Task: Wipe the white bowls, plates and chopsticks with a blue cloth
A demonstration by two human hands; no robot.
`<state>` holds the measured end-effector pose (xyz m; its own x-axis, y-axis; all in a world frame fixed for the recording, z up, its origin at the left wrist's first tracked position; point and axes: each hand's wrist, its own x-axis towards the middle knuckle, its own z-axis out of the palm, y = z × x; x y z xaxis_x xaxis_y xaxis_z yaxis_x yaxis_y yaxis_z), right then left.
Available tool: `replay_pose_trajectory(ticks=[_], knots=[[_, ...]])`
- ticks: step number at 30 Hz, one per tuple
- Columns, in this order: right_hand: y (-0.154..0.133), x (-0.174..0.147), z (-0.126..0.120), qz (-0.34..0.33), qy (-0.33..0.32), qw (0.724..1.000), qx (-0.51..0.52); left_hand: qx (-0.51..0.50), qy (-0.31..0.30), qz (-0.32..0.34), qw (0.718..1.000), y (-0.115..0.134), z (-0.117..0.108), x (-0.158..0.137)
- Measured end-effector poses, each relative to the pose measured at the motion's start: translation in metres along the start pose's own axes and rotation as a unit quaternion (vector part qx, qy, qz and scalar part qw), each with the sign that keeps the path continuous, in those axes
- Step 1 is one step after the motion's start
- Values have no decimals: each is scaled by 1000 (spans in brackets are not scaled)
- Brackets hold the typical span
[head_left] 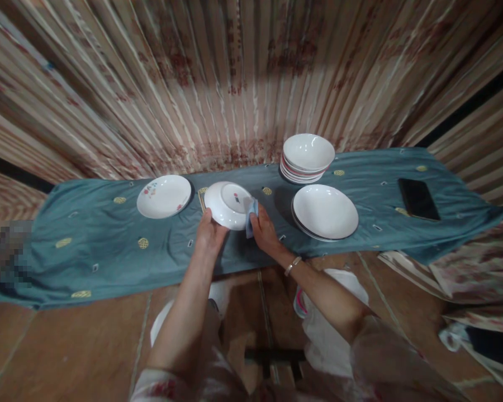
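Tilted with its underside towards me, a white plate is held above the table; a foot ring and a small dark mark show on its base. My left hand grips its lower left rim, thumb on the underside. My right hand is closed on a light blue cloth, which presses against the plate's right rim. To the left lies a white plate with a flower print. On the right sit large white dishes, stacked, and behind them a stack of white bowls.
A green-blue cloth with yellow pineapple prints covers the long table. Near its right end lies a dark flat phone or tablet. A patterned curtain hangs behind the table. The far left edge holds something pixelated.
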<state>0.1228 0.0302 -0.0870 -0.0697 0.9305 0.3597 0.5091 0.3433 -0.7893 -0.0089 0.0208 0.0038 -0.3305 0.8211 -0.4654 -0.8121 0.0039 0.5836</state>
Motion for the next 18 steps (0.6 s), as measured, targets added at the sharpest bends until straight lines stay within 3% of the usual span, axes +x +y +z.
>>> replay_pose_trajectory(ticks=[8,18], knots=[[-11,-33,-2,-40,-29,999,-13,-12,25,-37,999,2,2,2],[-31,-40,-16,-195,-86,973,-85,-31,14,-42,999,-1,3,-3]])
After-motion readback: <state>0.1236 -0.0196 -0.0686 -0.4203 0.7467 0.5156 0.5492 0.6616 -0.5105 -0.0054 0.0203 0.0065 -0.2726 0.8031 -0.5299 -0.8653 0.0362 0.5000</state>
